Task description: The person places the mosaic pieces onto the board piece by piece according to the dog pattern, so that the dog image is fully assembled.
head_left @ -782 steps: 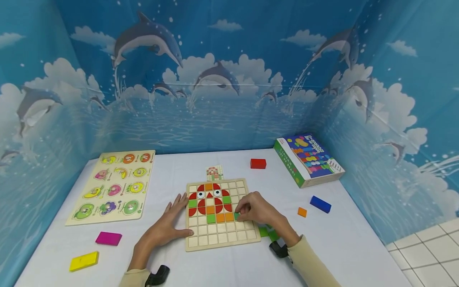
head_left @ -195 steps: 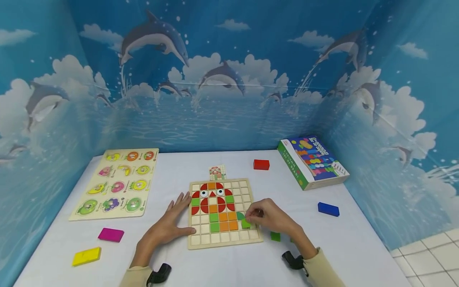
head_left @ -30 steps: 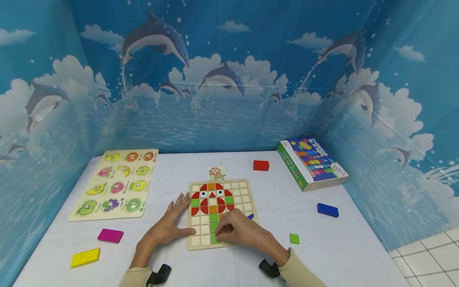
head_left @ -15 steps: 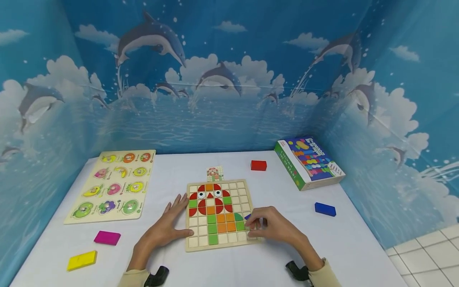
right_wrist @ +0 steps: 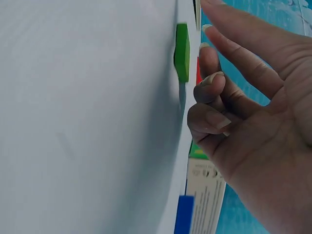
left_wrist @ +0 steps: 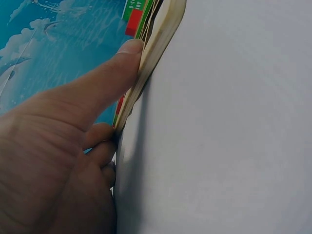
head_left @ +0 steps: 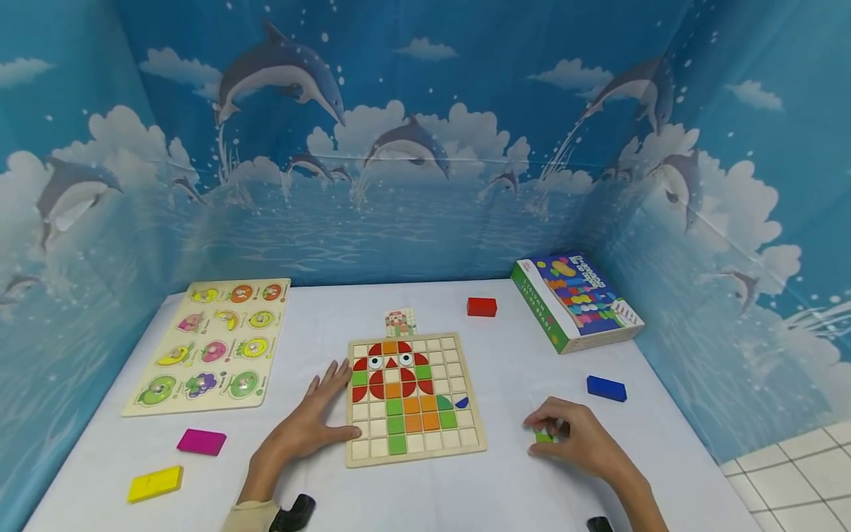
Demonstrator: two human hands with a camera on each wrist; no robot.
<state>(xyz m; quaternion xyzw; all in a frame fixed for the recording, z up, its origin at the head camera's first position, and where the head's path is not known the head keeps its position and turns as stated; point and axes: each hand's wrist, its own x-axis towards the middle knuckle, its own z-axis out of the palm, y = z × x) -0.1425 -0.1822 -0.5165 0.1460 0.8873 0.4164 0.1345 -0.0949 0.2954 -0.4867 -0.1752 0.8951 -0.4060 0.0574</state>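
My left hand (head_left: 302, 421) lies spread along the left side of the wooden grid board (head_left: 417, 461), fingers and thumb touching its edge. In the left wrist view the thumb (left_wrist: 109, 80) rests on the board's rim. Red, orange and green tiles with two eye pieces form a figure on the board, and a blue half-round piece (head_left: 462, 403) sits to its right. Beyond the board's right edge, my right hand (head_left: 581, 437) hovers around a loose green square tile (head_left: 543, 437). The right wrist view shows a gap between the fingers and that green tile (right_wrist: 182, 53).
A small picture card (head_left: 400, 322) touches the board's far edge. Left stand a fruit puzzle board (head_left: 193, 403), a magenta block (head_left: 202, 442) and a yellow block (head_left: 154, 484). Right are a red block (head_left: 482, 307), a blue block (head_left: 606, 389) and a game box (head_left: 577, 303).
My right hand has left the board and moved right to the loose green tile. Over the longer span, green and orange tiles and the blue piece were added. The left hand stays put.
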